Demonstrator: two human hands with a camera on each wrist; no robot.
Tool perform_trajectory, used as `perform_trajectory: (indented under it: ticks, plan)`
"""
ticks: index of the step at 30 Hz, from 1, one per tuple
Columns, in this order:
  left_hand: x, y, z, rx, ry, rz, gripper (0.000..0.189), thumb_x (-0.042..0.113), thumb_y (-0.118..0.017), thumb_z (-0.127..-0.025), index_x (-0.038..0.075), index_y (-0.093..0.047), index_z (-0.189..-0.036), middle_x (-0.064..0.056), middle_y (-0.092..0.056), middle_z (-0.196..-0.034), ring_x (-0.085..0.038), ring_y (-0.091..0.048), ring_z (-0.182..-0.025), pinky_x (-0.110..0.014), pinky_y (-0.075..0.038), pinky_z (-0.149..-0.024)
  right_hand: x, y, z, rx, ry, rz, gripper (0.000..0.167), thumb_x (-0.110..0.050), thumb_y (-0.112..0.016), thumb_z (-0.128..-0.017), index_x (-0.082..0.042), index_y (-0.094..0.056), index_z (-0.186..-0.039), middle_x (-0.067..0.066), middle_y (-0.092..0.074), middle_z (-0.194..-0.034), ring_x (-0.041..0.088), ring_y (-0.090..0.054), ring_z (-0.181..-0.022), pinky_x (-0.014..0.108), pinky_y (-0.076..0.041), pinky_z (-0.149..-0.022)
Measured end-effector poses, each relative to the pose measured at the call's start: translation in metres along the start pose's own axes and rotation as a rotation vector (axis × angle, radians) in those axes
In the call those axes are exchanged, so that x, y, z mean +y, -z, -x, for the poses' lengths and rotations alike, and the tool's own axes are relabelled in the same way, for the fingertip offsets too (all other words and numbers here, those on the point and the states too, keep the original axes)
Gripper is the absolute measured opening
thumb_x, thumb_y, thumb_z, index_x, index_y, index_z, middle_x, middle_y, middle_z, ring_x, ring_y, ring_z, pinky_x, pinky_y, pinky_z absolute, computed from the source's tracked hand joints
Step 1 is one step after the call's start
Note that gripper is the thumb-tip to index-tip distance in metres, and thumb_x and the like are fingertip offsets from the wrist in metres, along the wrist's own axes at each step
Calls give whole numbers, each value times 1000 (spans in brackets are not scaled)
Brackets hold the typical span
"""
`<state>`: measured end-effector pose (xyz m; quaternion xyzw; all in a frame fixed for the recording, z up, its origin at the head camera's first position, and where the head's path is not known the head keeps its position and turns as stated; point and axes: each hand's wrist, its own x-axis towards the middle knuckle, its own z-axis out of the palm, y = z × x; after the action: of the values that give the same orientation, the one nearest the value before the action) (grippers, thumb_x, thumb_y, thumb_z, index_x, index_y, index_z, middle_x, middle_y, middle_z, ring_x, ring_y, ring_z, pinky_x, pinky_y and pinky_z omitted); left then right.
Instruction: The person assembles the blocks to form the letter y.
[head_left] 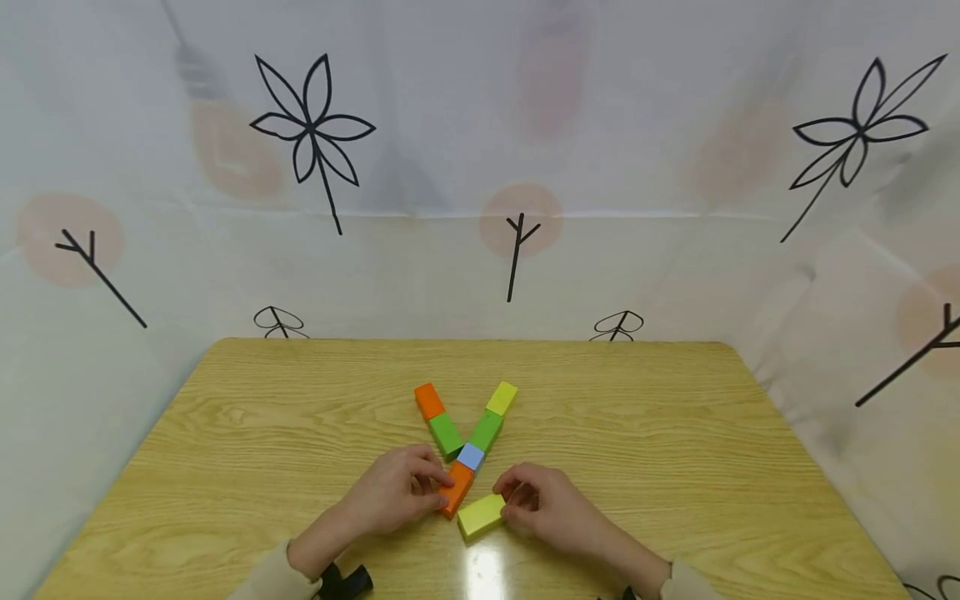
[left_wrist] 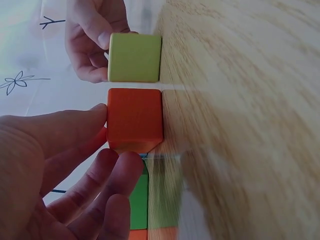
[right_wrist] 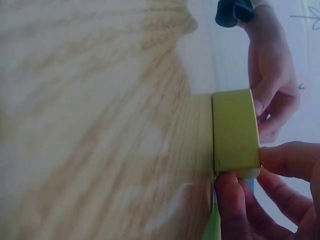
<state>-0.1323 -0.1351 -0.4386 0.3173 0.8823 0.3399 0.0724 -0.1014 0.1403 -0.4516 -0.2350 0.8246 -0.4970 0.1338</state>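
Note:
My left hand (head_left: 397, 492) holds an orange block (head_left: 456, 490) with thumb and index finger, as the left wrist view shows too. This block is the near end of a slanting row: a light blue block (head_left: 471, 456), a green block (head_left: 486, 432) and a yellow block (head_left: 502, 398) continue away from it. My right hand (head_left: 551, 508) pinches the end of a longer yellow block (head_left: 481, 517), just right of the held orange one. In the right wrist view, this yellow block (right_wrist: 234, 132) lies between the fingers and thumb, close to the tabletop.
A second green block (head_left: 446, 435) and another orange block (head_left: 430, 401) form a shorter arm at the left, slanting toward the row like a Y. All lie on a wood-grain table (head_left: 675, 417). A patterned white cloth (head_left: 420, 275) hangs behind and beside it.

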Motion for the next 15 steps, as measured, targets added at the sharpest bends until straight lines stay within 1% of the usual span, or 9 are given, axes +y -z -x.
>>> perform_trajectory:
  ticks: [9,15]
  plan:
    - [-2,-1,0,7,2,6,15,19,-84,-82,20,-81,-97,17,-60,-92,-3,-54,-75,-21,-46,-66,-6,-12,-1,-53,3,-57,17,-10,-74,-90,-13,-69,-106,-5,-66,-98,8,-63,-84,25,-55,-72]
    - [-3,-1,-1,-6,9,23,16,19,-83,-83,19,-80,-99,15,-60,-88,-3,-54,-72,-21,-46,-64,-11,-23,-3,-77,33,-87,18,-9,-75,-89,-12,-69,-106,-4,-67,-94,6,-63,-80,24,-55,-69]
